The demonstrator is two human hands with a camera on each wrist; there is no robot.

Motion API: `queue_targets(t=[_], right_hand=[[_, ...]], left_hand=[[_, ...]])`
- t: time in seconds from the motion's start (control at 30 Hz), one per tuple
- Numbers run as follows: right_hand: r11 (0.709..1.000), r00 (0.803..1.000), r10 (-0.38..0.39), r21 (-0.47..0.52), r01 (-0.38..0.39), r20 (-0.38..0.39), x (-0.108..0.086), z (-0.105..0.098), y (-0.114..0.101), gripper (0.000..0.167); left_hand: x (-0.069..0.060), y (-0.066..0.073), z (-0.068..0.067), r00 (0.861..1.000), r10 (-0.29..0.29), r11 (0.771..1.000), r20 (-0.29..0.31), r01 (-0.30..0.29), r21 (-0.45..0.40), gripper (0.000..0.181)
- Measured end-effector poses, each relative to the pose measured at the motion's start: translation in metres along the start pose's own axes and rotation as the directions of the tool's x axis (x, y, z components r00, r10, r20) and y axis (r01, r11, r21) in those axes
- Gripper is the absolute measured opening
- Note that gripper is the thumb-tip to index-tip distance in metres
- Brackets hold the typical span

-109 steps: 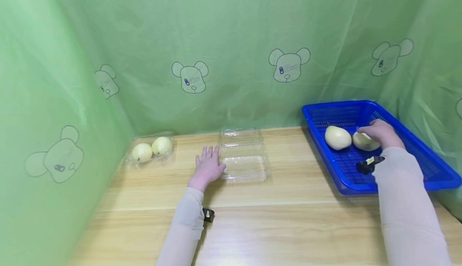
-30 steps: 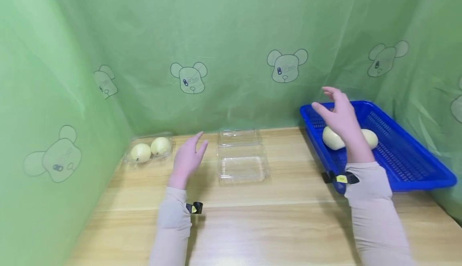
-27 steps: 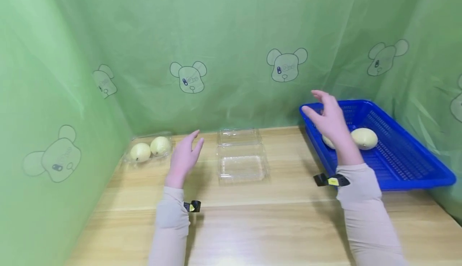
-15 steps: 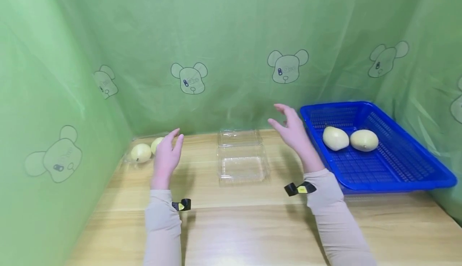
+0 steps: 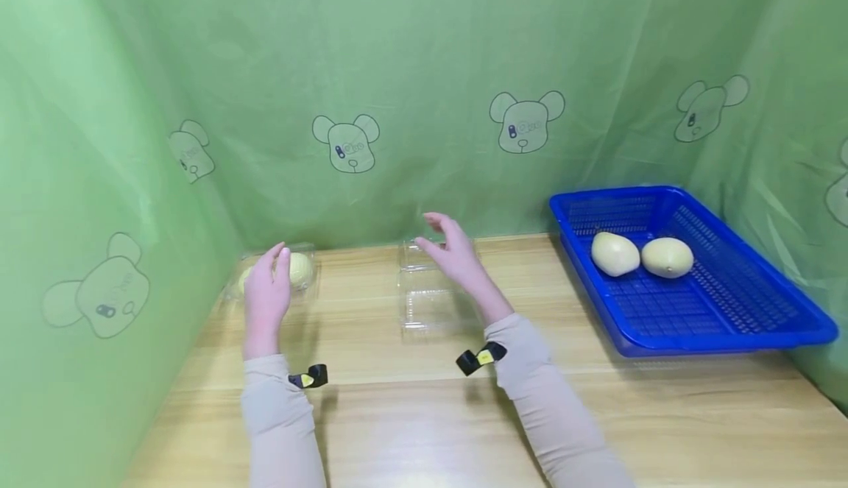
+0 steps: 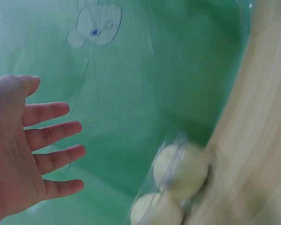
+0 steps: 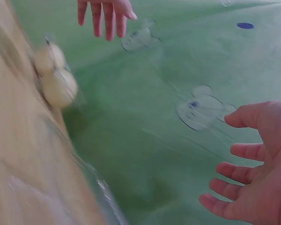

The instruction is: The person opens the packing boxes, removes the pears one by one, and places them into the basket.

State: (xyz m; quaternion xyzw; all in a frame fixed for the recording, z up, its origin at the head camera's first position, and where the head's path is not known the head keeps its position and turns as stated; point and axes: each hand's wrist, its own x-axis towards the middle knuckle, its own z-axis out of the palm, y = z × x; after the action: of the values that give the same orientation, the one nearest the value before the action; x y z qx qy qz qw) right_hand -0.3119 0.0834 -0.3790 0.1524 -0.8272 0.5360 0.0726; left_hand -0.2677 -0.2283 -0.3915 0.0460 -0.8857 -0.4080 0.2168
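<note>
My left hand (image 5: 268, 295) and right hand (image 5: 458, 256) have moved leftward, fingers apart — I judge: reaching now, then gripping the fruit pack (image 6: 168, 177).

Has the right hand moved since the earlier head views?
Yes, to the left: first reaching into the basket, the right hand now shows well left of it in the head view, overlapping the box.

The left sleeve (image 5: 283, 422) and right sleeve (image 5: 556, 403) are plain pale beige, softly wrinkled; the left hand (image 5: 267, 293) and right hand (image 5: 457, 256) are bare. A black left wrist unit (image 5: 319, 375) bears a yellow patch (image 5: 308, 380); the right wrist unit (image 5: 467, 362), black as well, has one too.
</note>
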Motion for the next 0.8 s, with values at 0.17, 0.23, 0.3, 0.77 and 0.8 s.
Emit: queue_targets(t=[0.17,0.23,0.3,0.77,0.8], right_hand=[[0.998,0.998,0.010,0.063,-0.014,0.065,0.000,0.038,-0.005,0.056],[0.996,0.996,0.016,0.087,-0.024,0.092,-0.001,0.053,-0.006,0.056],[0.993,0.993,0.032,0.106,-0.045,0.118,-0.002,0.067,-0.007,0.056],[0.665,0.862,0.265,0.565,-0.488,0.432,0.002,0.150,0.004,0.060],[0.631,0.854,0.264,0.589,-0.505,0.448,0.002,0.156,0.005,0.061]], left_hand=[[-0.001,-0.013,-0.013,0.997,-0.055,0.998,-0.051,0.055,-0.003,0.057],[-0.003,-0.017,-0.019,0.994,-0.086,0.996,-0.064,0.085,-0.014,0.057],[-0.003,-0.021,-0.024,0.990,-0.126,0.991,-0.064,0.123,-0.043,0.058],[-0.011,-0.063,-0.035,0.964,-0.261,0.960,-0.050,0.254,-0.115,0.065],[-0.011,-0.066,-0.035,0.962,-0.266,0.958,-0.054,0.258,-0.127,0.064]])
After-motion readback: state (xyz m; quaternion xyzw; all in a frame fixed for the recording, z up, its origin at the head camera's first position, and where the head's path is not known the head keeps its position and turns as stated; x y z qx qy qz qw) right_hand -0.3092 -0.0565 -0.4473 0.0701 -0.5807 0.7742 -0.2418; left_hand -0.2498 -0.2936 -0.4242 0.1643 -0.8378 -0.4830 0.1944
